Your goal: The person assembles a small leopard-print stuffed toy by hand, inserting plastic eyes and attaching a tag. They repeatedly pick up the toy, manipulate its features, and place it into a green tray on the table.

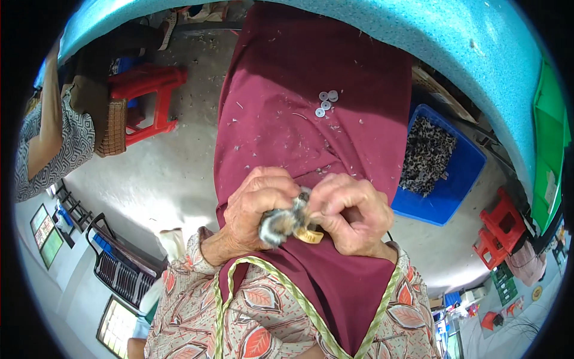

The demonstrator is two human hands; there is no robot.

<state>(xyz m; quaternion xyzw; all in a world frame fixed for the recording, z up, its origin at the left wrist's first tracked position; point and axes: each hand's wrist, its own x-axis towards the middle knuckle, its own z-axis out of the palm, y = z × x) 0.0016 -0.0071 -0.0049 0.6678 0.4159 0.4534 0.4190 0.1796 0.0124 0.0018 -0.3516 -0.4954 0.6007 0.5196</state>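
Note:
In front of my chest, my left hand [257, 209] is closed round a small fuzzy piece [276, 224], grey, white and tan; its exact kind does not show. My right hand [350, 212] is pinched against the piece's right edge, and what lies between its fingertips is partly hidden. A yellowish curved band [308, 236] with dark marks shows just below the fingers, between the hands. Several small translucent discs [324, 105] with centre holes lie on the maroon apron [281, 137] over my lap, among scattered bits of fluff.
To the right on the floor, a blue bin [469, 167] holds many small black, grey and white pieces [424, 152]. A light-blue speckled surface [466, 48] curves across the far side. Red stools [158, 102] stand left and right. Another person's arm [48, 131] shows at far left.

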